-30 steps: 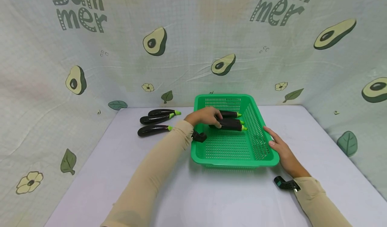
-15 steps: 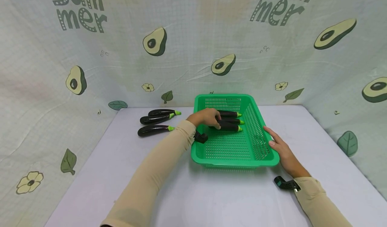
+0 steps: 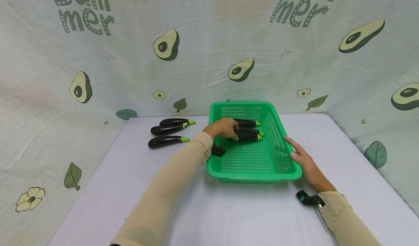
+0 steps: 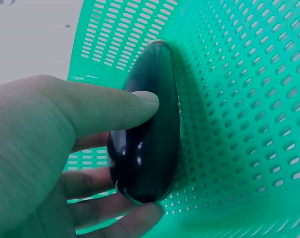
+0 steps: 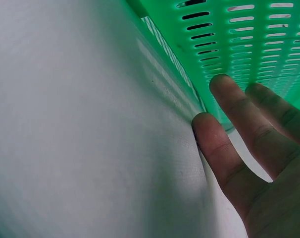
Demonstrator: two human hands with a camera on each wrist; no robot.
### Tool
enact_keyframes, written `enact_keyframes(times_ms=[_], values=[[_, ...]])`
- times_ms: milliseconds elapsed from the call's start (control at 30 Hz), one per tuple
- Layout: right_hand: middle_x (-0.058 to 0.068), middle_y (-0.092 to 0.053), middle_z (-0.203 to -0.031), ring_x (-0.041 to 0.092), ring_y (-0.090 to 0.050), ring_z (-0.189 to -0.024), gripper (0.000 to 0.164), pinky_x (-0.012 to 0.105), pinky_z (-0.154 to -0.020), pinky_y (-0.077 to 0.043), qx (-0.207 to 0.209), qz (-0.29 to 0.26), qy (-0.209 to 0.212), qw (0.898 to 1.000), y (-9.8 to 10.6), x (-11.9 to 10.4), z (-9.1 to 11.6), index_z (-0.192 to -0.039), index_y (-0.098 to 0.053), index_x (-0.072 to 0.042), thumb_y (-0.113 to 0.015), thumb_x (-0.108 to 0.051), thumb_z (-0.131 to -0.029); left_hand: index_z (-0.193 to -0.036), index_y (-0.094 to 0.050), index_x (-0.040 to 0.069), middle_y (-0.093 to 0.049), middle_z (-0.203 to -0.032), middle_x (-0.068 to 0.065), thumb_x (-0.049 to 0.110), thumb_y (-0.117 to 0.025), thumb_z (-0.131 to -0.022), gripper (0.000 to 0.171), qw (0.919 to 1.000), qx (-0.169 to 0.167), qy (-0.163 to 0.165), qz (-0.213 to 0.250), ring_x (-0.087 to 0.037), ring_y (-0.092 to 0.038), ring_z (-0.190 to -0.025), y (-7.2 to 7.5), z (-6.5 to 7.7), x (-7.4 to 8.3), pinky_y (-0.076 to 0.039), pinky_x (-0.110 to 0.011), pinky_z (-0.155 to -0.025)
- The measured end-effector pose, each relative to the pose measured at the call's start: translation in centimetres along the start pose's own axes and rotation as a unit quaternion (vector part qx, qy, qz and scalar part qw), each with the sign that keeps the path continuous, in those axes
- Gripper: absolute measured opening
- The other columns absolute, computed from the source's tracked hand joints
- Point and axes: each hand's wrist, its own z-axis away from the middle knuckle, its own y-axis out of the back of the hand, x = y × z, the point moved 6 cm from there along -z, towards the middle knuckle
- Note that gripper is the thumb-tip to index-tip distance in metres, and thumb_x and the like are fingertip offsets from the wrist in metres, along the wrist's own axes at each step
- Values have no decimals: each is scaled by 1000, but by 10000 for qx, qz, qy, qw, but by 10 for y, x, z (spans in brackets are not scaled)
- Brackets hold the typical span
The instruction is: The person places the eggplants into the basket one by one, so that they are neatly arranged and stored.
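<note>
My left hand (image 3: 224, 127) reaches into a green plastic basket (image 3: 253, 175) and grips a dark, glossy eggplant (image 4: 147, 148), thumb across it and fingers curled along its far side. In the head view this eggplant (image 3: 247, 136) lies nearest me of three in the basket, its green stem end pointing right. Just behind it are a second eggplant (image 3: 250, 130) and a third (image 3: 247, 122), both partly hidden by the hand. My right hand (image 3: 307, 166) holds the basket's right side, thumb on the rim; its other fingers (image 5: 254, 124) touch the perforated outer wall.
Three more eggplants lie left of the basket on the white table (image 3: 229, 217): a back one (image 3: 173, 121), a middle one (image 3: 167, 129) and a front one (image 3: 165, 141). A printed cloth (image 3: 203, 49) hangs behind the table and along its sides.
The eggplant in my left hand has shifted slightly left and back, closer to the other two in the basket. My right hand and the basket hold their place.
</note>
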Motion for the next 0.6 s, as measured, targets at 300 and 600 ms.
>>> enact_keyframes(times_ms=[300,600], values=[[18,-17,-162,8,-34,-125,54,10,-92,-30,-15,-47,67,10000,0,-1,-1,-162,-22,-23,-33,-24,-109,-135,-62,14,-58,-136,-7,30,-73,-94,45,9999,111,34,-22,-23,-57,-118,-1,1,-1,-50,-36,-91],[19,-16,-162,9,-36,-123,54,10,-91,-31,-17,-92,12,10000,0,0,-1,-162,-21,-23,-33,-24,-110,-136,-61,13,-55,-140,-8,29,-73,-94,46,9999,85,-59,-130,-24,-56,-121,-5,-2,-1,-50,-35,-90]])
